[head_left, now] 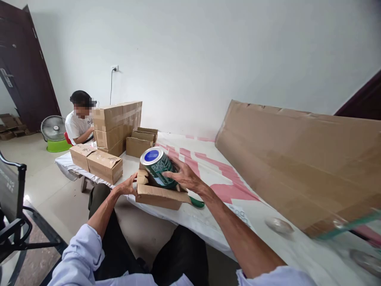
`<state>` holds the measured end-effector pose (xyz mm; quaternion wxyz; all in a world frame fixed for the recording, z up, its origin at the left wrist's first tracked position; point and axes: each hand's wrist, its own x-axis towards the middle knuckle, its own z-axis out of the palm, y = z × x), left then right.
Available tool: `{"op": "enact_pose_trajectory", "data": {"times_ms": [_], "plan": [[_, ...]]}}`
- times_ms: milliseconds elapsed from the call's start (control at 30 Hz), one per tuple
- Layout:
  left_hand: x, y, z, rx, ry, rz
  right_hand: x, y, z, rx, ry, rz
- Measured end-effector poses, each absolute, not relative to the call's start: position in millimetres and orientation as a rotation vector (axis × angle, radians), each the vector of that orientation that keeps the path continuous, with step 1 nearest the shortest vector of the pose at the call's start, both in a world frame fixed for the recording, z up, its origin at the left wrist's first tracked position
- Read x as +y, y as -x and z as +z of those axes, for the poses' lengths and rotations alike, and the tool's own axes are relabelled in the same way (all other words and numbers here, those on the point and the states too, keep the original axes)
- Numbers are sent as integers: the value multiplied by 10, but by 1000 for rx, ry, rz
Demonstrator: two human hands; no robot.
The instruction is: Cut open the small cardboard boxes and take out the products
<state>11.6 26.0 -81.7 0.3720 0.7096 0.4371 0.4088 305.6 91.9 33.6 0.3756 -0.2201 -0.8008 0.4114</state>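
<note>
Right hand [185, 174] is clamped around the side of a green can [162, 170], thumb on the side facing me and the other fingers on its far side. From my view the can is tilted, its blue-centred end up and leaning left, its lower end down in the mouth of an open cardboard box [157, 197]. Left hand [127, 186] has its fingers at the box's left end, by a raised flap [142, 177]; I cannot tell whether they pinch the cardboard or only press on it.

What worries me is that slant. If the right fingers slipped on the smooth side, the can could drop hard against a wall of the box or roll out over it. A flap caught under the lower rim could fold inward and crumple, and a sideways push could bend the near wall. The box sits at the near edge of the cloth-covered table [220, 222], so with a loose left hand it could slide or tip off. A green object [197, 202] lies just beside its right end and could be knocked if the box swung round. Farther left, two closed boxes [97, 162] and a tall stack of boxes [114, 127] look well out of reach of a slip.
</note>
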Motion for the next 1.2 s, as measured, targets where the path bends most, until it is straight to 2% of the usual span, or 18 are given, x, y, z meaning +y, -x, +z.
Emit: {"op": "enact_pose_trajectory", "data": {"times_ms": [233, 400, 500, 667, 800, 900, 1000, 1200], "plan": [[-28, -128, -734, 1476, -1748, 1219, 719, -3131, 563, -1813, 432, 1114], [-339, -89, -306, 1642, -1683, 1506, 463, -3072, 705, -1803, 369, 1210], [-425, -184, -6, 1569, -1694, 1618, 369, -2926, 678, -1775, 319, 1325], [-584, -536, 310, 1185, -1563, 1695, 302, -2790, 503, -1619, 207, 1509], [-649, -580, 652, 1239, -1615, 1678, 291, -2790, 505, -1715, 225, 1556], [-657, -529, 901, 1296, -1730, 1524, 315, -2793, 567, -1823, 239, 1537], [-636, -543, 909, 1287, -1609, 1561, 377, -2808, 568, -1794, 303, 1517], [-591, -789, 484, 826, -857, 2053, 426, -2818, 301, -1450, 286, 1640]]}}
